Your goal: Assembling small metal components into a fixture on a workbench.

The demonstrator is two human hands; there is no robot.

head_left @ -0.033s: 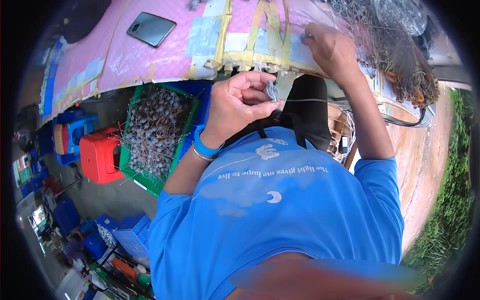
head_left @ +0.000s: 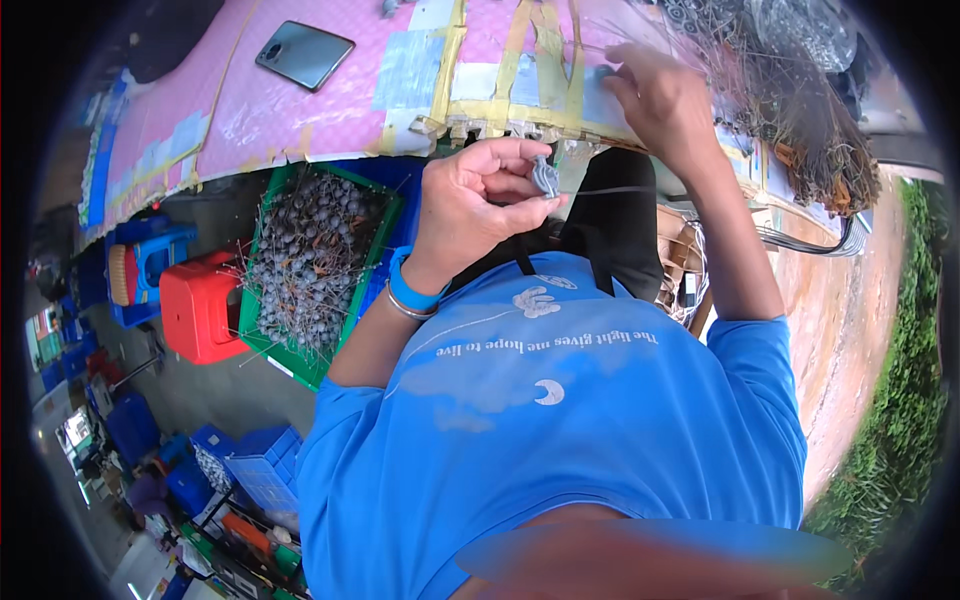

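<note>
My left hand (head_left: 470, 205) is raised in front of my chest and pinches a small grey part (head_left: 545, 178) between thumb and fingers; a thin dark wire (head_left: 610, 190) runs from the part to the right. A blue wristband sits on that wrist. My right hand (head_left: 665, 100) reaches onto the pink table (head_left: 250, 115), near its front edge, fingers curled among thin wires. Whether it grips one is hidden by the back of the hand. A big tangled heap of wired pieces (head_left: 800, 130) lies just right of it.
A dark phone (head_left: 303, 55) lies on the table at the far left. Below the table edge stands a green crate (head_left: 262, 258) full of grey wired pieces, with a red stool (head_left: 200, 305) and blue stool (head_left: 150, 255) beside it. Blue crates (head_left: 250, 470) sit lower left. Grass (head_left: 900, 400) borders the right.
</note>
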